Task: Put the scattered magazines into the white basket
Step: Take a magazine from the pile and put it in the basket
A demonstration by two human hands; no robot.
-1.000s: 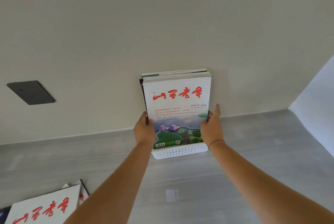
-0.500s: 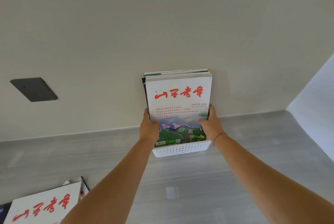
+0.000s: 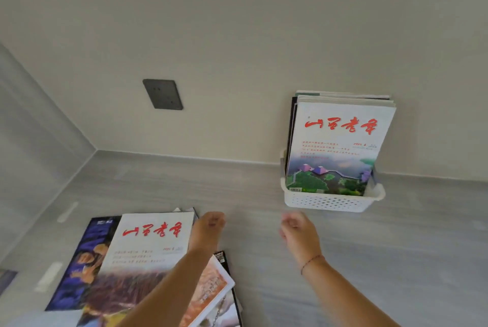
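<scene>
nearest the camera, under the left forearm and near-left of the left fingers, the loose pile of magazines point(image 3: 137, 281) lies on the grey surface point(image 3: 369, 260). whether that surface is a tabletop or a floor cannot be told.

count, pile: at least four.
1. white cover with red title point(image 3: 153, 245), on top.
2. dark blue cover point(image 3: 76, 268), beneath it, offset away from the fingers.
3. orange cover point(image 3: 211, 284), partly hidden by the forearm.
4. black-edged copy point(image 3: 223, 260), lowest. more may be hidden.

handling (judgement): thin, light, glossy, limp. covers will likely slide over one another, and a copy lifted by one corner will droop. take hold at the middle of both long edges, or pinch the spine edge with the thumb above and fingers below. square the pile before lifting several.

left hand point(image 3: 208, 226): fingers loosely curled, nothing held, just beside the far right corner of the white cover. contact cannot be told.

right hand point(image 3: 299, 234): fingers loosely curled, nothing held, well apart from the pile.

beyond the right fingers, against the wall: one white basket point(image 3: 330, 202), perforated. magazines stand upright in it. the front copy point(image 3: 338, 147) has the same white cover and red title. edges of at least three more show behind it; the exact count cannot be told.

far beyond the left fingers: one dark wall plate point(image 3: 163, 94).
</scene>
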